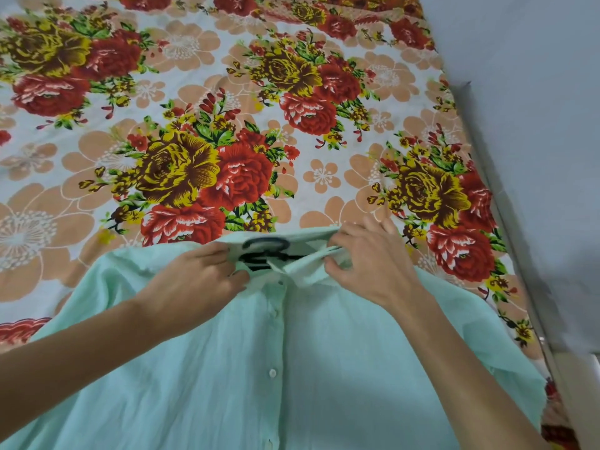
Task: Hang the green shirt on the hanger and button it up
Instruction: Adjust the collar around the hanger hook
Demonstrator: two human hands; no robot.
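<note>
**While lying front-up on the bed (194, 102), the green shirt (324, 368) is being held at the collar (305, 271)**

As the head camera is looking down, the green shirt is lying spread across the near part of the bed. Its collar is pointing away from the person and its lower part is running out of the bottom of the view. The bed is wearing a floral sheet (324, 177) of red and yellow roses.

The left hand (194, 274) is reaching in from the lower left, its fingers curling into the cloth at the left side of the collar and gripping it. The right hand (367, 264) is coming in from the lower right and is pinching the right collar flap, bunching the cloth between fingers and thumb.

Between the two hands, a black hanger (266, 251) is showing inside the neck opening, its hook lying on the back of the collar. The front placket is running down the middle of the shirt, with small white buttons (272, 372) showing along it. Whether the topmost one is fastened is hard to tell.

Along the right side, a pale wall (519, 60) is bordering the bed.
</note>
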